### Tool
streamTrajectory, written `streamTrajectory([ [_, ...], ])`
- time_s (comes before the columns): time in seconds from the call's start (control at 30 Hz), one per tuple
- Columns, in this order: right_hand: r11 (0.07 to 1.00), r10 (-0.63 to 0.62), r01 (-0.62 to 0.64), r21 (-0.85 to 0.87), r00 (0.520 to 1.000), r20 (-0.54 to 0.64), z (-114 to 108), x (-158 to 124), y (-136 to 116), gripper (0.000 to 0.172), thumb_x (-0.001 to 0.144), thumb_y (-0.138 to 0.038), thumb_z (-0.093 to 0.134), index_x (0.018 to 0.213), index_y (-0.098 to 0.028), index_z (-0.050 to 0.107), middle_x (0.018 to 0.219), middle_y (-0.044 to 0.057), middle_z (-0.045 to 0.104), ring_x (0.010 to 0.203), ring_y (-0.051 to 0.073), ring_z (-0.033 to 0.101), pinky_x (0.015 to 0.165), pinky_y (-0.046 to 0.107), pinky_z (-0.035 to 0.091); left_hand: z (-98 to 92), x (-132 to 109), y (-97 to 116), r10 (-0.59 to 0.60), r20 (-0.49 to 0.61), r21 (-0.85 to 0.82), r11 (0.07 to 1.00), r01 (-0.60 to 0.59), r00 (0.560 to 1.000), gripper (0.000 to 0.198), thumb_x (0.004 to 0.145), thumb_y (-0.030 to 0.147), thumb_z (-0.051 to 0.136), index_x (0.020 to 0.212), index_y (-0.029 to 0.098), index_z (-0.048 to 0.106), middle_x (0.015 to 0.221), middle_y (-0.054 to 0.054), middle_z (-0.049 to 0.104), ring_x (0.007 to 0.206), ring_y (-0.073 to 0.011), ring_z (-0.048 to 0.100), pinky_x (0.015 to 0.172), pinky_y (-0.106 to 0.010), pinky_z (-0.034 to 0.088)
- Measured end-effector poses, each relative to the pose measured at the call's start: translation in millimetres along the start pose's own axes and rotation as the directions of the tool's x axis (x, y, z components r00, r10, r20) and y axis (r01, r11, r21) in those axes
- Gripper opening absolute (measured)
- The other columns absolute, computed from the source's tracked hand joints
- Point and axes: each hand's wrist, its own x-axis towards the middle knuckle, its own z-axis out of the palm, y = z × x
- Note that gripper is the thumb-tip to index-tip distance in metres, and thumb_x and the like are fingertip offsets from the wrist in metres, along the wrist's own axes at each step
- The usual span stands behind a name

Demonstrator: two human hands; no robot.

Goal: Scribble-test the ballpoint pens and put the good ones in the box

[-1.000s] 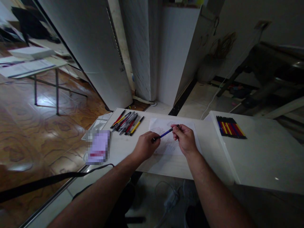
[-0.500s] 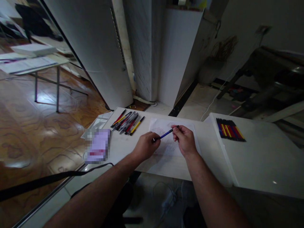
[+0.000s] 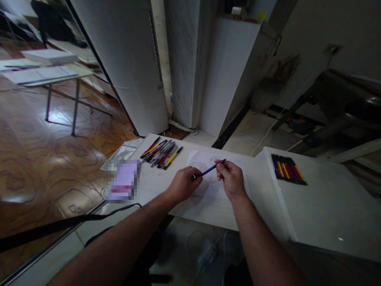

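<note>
Your left hand (image 3: 183,186) and right hand (image 3: 230,178) each keep a closed pinch grip on one end of the blue pen (image 3: 212,168). The pen points toward 2 o'clock over the paper (image 3: 199,159) on the counter (image 3: 154,183). Judged step: two-handed pen handling. Any next move calls for steady ends.

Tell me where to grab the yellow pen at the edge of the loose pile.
Probably best to pinch the yellow pen at mid-barrel from above, coming from its right: it lies flat at the outer edge of the pen pile, with bare table on that side.
</note>
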Motion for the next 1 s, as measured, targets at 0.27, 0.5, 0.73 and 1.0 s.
streamTrajectory([
  [0.27, 1.000, 0.011, -0.011, -0.015, 1.000, 0.002, 0, 0, -1, 0.027, 0.071, -0.034, 0.076, 0.091, -0.016, 0.072, 0.059, -0.003, 0.054, 0.050, 0.007, 0.044, 0.043, 0.021, 0.036, -0.8, 0, 2, -0.021, 0.019, -0.008, 1.000, 0.022, 1.000, 0.016, 0.078, 0.015, 0.062, 0.092, 0.016, 0.070, 0.081, -0.003, 0.068, 0.067, -0.0123, 0.060, 0.064, -0.023, 0.047],
  [0.5, 0.997, 0.023, -0.021, -0.071, 0.999, 0.031, 2, -2, 2, 0.025, 0.072, -0.034, 0.075, 0.089, -0.016, 0.072, 0.056, -0.003, 0.056, 0.049, 0.008, 0.047, 0.043, 0.021, 0.037, 2.1, -1, -1, -0.006, 0.014, -0.039, 0.999, 0.006, 1.000, 0.019, 0.079, 0.017, 0.062, 0.097, 0.016, 0.071, 0.085, -0.004, 0.069, 0.070, -0.0125, 0.061, 0.067, -0.024, 0.048],
  [0.73, 0.998, -0.044, 0.039, -0.044, 0.993, -0.106, -14, 8, -6, 0.027, 0.073, -0.038, 0.073, 0.089, -0.017, 0.065, 0.086, 0.005, 0.071, 0.065, 0.013, 0.063, 0.043, 0.019, 0.041, -12.0, 7, -20, -0.031, 0.056, 0.058, 0.998, 0.028, 0.998, 0.028, 0.080, 0.023, 0.064, 0.107, 0.021, 0.070, 0.097, -0.005, 0.071, 0.081, -0.0171, 0.064, 0.079, -0.032, 0.051],
  [1.0, 0.996, -0.045, 0.023, -0.089, 0.968, -0.246, -30, 12, -5, 0.044, 0.068, -0.038, 0.076, 0.102, -0.018, 0.056, 0.074, 0.003, 0.071, 0.055, 0.013, 0.062, 0.043, 0.020, 0.041, -14.1, 11, -50, 0.055, 0.203, 0.218, 0.971, -0.100, 0.978, 0.028, 0.071, 0.014, 0.065, 0.097, 0.021, 0.073, 0.108, -0.006, 0.071, 0.105, -0.0247, 0.059, 0.098, -0.040, 0.045],
])
